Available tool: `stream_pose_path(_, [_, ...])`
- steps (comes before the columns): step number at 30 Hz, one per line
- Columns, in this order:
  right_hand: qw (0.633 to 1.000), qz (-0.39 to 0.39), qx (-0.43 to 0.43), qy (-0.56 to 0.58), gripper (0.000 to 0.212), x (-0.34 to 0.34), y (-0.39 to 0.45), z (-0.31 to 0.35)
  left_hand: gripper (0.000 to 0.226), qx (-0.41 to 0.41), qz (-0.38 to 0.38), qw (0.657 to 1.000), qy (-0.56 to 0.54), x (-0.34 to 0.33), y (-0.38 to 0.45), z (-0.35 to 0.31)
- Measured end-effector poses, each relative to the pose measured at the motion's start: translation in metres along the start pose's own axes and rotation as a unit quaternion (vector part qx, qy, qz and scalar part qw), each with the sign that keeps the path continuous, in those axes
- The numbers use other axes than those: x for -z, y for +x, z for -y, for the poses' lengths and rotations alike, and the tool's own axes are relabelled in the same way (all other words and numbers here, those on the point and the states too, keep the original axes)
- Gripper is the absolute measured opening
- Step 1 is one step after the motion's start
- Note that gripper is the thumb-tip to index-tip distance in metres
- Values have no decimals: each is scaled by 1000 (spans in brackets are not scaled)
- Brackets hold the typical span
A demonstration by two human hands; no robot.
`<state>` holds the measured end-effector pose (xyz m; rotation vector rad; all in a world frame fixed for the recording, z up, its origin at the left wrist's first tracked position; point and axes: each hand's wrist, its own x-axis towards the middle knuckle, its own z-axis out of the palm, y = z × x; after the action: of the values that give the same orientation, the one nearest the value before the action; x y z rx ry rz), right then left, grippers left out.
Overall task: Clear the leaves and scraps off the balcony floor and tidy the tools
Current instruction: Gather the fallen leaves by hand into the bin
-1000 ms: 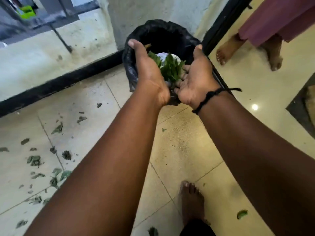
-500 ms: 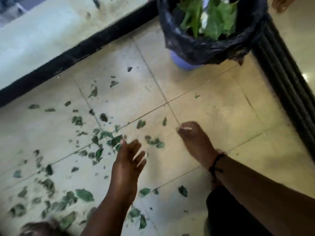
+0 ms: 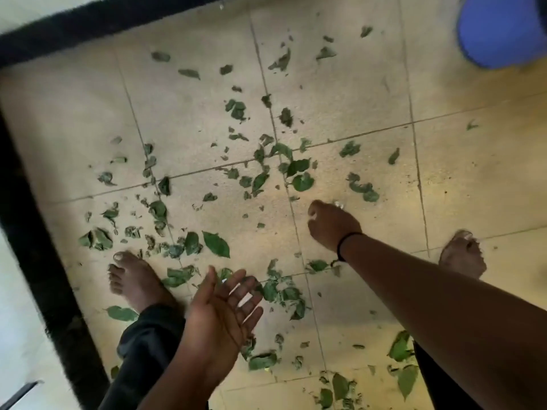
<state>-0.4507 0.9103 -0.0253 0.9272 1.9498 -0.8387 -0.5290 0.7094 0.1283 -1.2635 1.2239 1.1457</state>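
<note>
Green leaves and torn scraps lie scattered over the beige tiled balcony floor (image 3: pixel 340 93). A thick cluster of leaves (image 3: pixel 297 173) sits at the tile joint in the middle, and a single large leaf (image 3: pixel 216 244) lies lower left of it. My left hand (image 3: pixel 225 306) hovers palm up with its fingers spread and nothing in it, above leaves near my left foot. My right hand (image 3: pixel 328 226) hangs back-up over bare tile just below the middle cluster. Its fingers are loosely curled and nothing shows in them.
The blue base of the bin (image 3: pixel 500 31) shows at the top right corner. A black raised border (image 3: pixel 38 261) runs along the left and top edges of the floor. My bare left foot (image 3: pixel 133 279) and right foot (image 3: pixel 461 255) stand among the leaves.
Both hands dropped their leaves into the black-lined bin, then came down toward the floor. My view has swung down and left, so only the bin's blue base remains visible.
</note>
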Motion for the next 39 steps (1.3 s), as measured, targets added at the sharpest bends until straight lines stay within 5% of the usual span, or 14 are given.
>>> stream_pose_path(5, [985, -127, -77, 88, 47, 19, 43, 29, 60, -42, 57, 996, -55, 16, -7, -51])
stream_pose_path(9, [969, -145, -140, 140, 58, 15, 66, 40, 61, -39, 71, 995, -52, 32, -13, -71])
stream_pose_path(17, [961, -117, -170, 185, 18, 10, 66, 48, 53, -45, 67, 996, -43, 34, -13, -84])
stream_pose_path(20, [976, -124, -149, 99, 31, 15, 50, 40, 52, -45, 69, 996, -26, 28, -13, -81])
stream_pose_path(24, [990, -116, -53, -61, 16, 33, 47, 33, 49, -47, 62, 997, -1, 23, -11, -77])
stream_pose_path(29, [958, -196, 50, -204, 15, 55, 68, 37, 46, -48, 48, 997, 25, 24, -8, -76])
stream_pose_path(35, [963, -116, 84, -228, 22, 46, 88, 53, 46, -77, 20, 996, 29, 28, -11, -79])
stream_pose_path(39, [985, -146, 19, -95, 40, 31, 86, 45, 48, -105, -24, 994, 2, 27, -12, -77])
